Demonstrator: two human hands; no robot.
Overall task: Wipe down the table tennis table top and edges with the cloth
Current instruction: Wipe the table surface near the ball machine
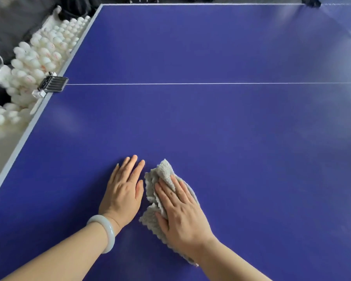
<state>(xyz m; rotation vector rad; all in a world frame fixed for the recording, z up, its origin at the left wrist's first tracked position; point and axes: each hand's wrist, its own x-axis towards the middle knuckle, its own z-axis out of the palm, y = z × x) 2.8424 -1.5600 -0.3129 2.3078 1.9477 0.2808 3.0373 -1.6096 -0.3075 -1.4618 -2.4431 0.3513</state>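
The fingers (pixel 171 192) of my right hand (pixel 182 211) lie straight and slightly fanned, palm down, pressing flat on the crumpled grey terry cloth (pixel 163 171) rather than gripping it. The cloth is under that palm, and its long axis follows my forearm: one bunched end pokes out just past my fingertips, the other trails back beneath my wrist, and a ragged fold spills out on the thumb side. Just beside that fold, not quite touching it as far as I can tell, my left hand (pixel 124 191) rests bare on the smooth blue table tennis table top (pixel 211 122), fingers straight and held close together, with a pale jade-like bangle (pixel 107 230) at the wrist. So the right hand alone has the cloth, and I judge any stroke belongs to it, with the left only bracing. Ahead of both sets of fingertips the blue surface runs on to a thin white line (pixel 190 83) well away from them. Far off beyond my left hand is the pale grey edge band (pixel 24 134), carrying a dark ribbed clamp (pixel 53 84), and past it a heap of white table tennis balls (pixel 41 55).
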